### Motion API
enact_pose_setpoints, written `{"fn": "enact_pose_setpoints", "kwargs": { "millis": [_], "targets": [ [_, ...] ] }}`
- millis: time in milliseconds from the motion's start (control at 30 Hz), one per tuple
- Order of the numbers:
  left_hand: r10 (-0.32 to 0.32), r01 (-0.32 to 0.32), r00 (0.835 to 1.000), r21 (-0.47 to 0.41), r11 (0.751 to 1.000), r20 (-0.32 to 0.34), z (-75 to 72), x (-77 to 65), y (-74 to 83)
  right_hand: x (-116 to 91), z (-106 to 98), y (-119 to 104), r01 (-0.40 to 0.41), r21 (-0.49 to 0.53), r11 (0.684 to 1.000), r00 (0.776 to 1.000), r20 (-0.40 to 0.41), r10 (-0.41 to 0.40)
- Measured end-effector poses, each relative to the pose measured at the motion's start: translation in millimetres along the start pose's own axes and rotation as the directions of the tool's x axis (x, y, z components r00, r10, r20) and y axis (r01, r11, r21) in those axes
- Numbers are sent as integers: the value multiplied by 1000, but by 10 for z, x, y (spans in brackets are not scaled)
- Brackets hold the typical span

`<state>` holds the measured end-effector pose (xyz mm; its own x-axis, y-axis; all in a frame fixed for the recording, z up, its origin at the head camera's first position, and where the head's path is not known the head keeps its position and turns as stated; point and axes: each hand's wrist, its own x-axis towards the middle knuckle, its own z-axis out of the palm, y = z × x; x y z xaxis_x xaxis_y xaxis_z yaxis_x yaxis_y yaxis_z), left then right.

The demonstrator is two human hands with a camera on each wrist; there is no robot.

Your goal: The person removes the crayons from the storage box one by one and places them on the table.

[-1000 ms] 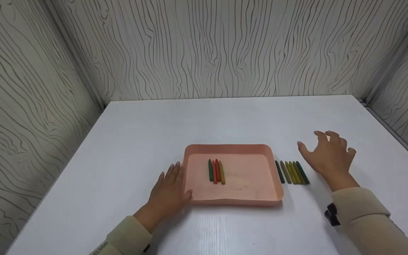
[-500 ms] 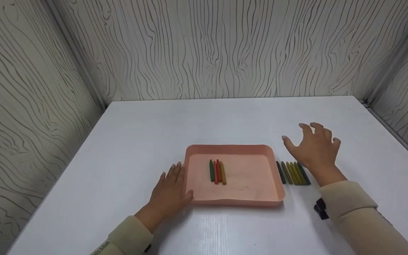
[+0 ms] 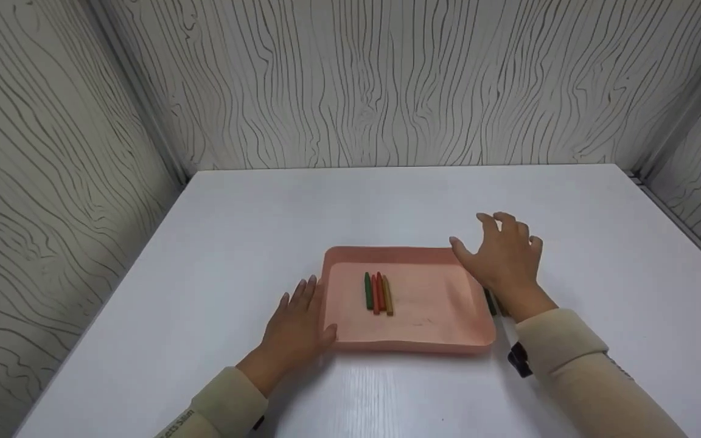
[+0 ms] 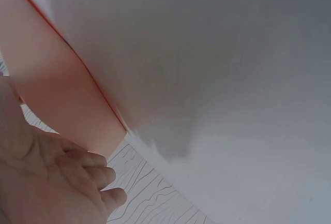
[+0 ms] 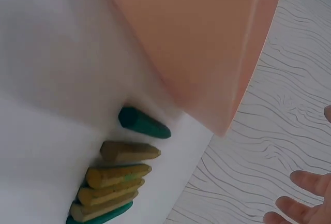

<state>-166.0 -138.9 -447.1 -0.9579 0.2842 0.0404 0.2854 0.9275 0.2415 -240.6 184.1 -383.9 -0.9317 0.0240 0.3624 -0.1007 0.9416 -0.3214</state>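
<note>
A shallow pink tray [image 3: 411, 347] lies on the table, with a green crayon [image 3: 369, 293], two reddish crayons [image 3: 376, 298] and a yellow-brown crayon [image 3: 389, 296] side by side in it. My left hand [image 3: 296, 325] rests along the tray's left wall, fingers straight and thumb at the near left corner. Over the tray's right rim is my right hand [image 3: 504, 258], fingers spread and loosely bent, holding nothing. Beneath it, mostly hidden in the head view, a row of crayons lies beside the tray. The right wrist view shows a green one [image 5: 145, 122], an olive-brown one [image 5: 130, 151] and several yellowish ones [image 5: 119, 175].
The white table [image 3: 253, 225] spreads around the tray on all sides. Wood-patterned panels [image 3: 362, 85] stand upright behind it and at both sides.
My right hand has swept left, from beyond the crayon row to over the tray's right rim, now covering most of that row. My left hand has stayed at the tray.
</note>
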Motion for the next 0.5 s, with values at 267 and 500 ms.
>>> {"fn": "enact_pose_setpoints", "kwargs": {
  "millis": [267, 500],
  "targets": [
    [-6, 6, 1000, 3, 1000, -5, 12, 8, -4, -27, 192, -197, 4, 2, 1000, 999, 51, -5],
    [6, -6, 1000, 14, 1000, -7, 19, 16, -24, -84, 351, -336, 54, -12, 998, 995, 82, -53]
  ]
}}
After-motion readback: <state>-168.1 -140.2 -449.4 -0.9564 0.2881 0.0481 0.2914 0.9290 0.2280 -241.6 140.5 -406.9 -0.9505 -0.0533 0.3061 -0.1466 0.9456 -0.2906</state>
